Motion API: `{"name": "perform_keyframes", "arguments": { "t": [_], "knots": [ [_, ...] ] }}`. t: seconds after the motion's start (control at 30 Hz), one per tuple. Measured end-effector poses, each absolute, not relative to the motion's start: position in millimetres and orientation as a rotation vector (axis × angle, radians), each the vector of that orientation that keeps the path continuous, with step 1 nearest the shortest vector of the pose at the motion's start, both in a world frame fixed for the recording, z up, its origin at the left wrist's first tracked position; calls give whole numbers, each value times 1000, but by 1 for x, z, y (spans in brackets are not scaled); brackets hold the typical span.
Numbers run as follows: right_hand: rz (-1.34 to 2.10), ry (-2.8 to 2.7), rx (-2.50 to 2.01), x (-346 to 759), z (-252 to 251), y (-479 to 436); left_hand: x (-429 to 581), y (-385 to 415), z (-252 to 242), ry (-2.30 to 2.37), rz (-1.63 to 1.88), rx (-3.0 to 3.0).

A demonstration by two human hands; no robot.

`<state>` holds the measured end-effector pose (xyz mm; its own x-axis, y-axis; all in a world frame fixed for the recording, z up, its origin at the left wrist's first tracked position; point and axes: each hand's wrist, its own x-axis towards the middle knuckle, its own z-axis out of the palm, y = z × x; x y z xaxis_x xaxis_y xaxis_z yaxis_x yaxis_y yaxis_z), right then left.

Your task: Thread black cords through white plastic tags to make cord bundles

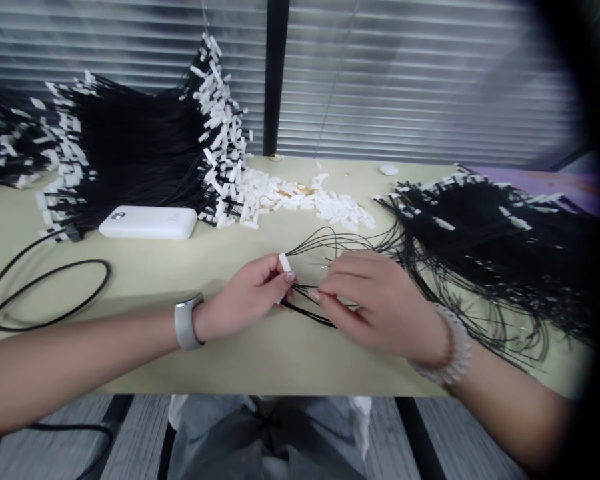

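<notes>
My left hand is closed in a pinch on several thin black wires, close to a white tab at their end. Some of these wires run out to the right under my other hand; others loop up behind it. Just to the right, my right hand bends its fingers over the same wires, with thumb and fingertips pressed together on them. Small bare wire tips show by its fingers. What lies beneath the right palm is hidden.
A large stack of black wires with white ends stands at the back left. White plastic pieces lie scattered at the middle back. A white power bank and a black cable are left; another wire pile is right.
</notes>
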<state>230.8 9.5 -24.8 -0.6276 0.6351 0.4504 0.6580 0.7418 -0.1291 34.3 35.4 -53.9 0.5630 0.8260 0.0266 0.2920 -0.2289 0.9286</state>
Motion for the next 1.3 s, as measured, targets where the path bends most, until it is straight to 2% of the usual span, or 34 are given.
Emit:
{"name": "perform_keyframes", "arguments": {
  "t": [0.33, 0.87, 1.0, 1.13, 1.3],
  "knots": [
    [111, -2661, -1289, 243, -20, 18, 31, 40, -61, 962, 778, 1522],
    [385, -2752, -1053, 235, -27, 22, 30, 38, -55, 961, 702, 1696],
    [294, -2753, -1110, 234, -30, 22, 30, 38, -55, 967, 702, 1708],
    [18, -2657, -1281, 241, -30, 24, 31, 38, -56, 970, 712, 1655],
    [-154, -2041, -1401, 269, -24, 39, 32, 39, -60, 924, 739, 1473]
  ]
}}
